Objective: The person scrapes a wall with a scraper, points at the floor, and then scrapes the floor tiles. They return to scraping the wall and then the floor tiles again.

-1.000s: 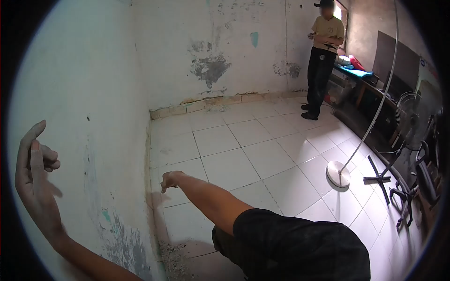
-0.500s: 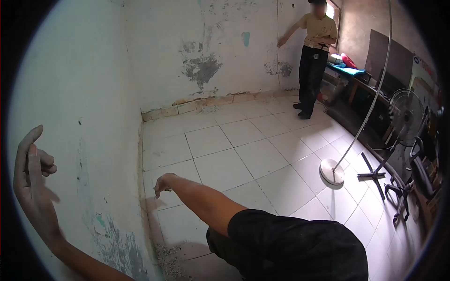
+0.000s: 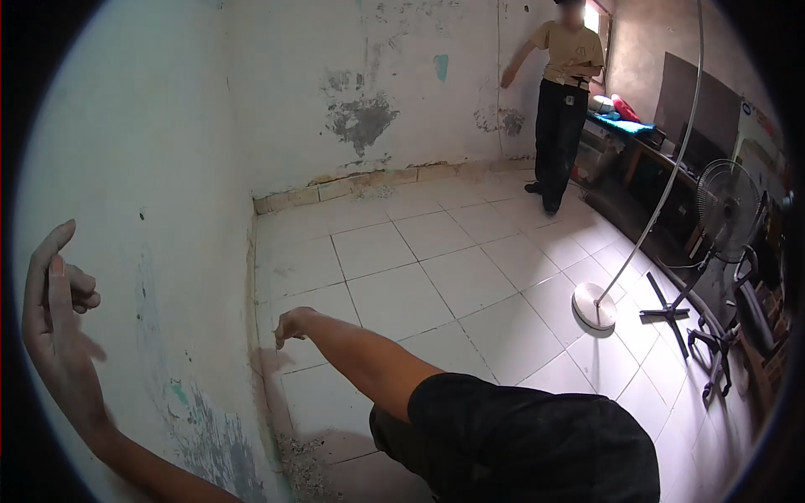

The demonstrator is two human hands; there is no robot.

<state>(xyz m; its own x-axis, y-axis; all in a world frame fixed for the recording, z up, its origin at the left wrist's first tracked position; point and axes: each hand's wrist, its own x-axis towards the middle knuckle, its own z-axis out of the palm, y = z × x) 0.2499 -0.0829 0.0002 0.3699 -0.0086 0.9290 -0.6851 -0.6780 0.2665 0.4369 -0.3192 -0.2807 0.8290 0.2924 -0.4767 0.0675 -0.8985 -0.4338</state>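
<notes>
My left hand is raised beside the white plastered wall at the left. Its index finger and thumb point up, the other fingers are curled, and nothing is held in it. My right arm reaches across from a black sleeve. At its end, my right hand hangs over the white floor tiles, close to the foot of the left wall. Its fingers bend loosely downward, with nothing visible in them. Below the left wall's peeling paint, crumbled debris lies along the floor edge.
A person in a tan shirt stands at the back wall. A pole on a round white base rises at the right. Beyond it are a standing fan, a black chair base and a cluttered desk.
The person at the back has lowered the outstretched arm slightly and shifted a foot. Both my hands stay almost where they were.
</notes>
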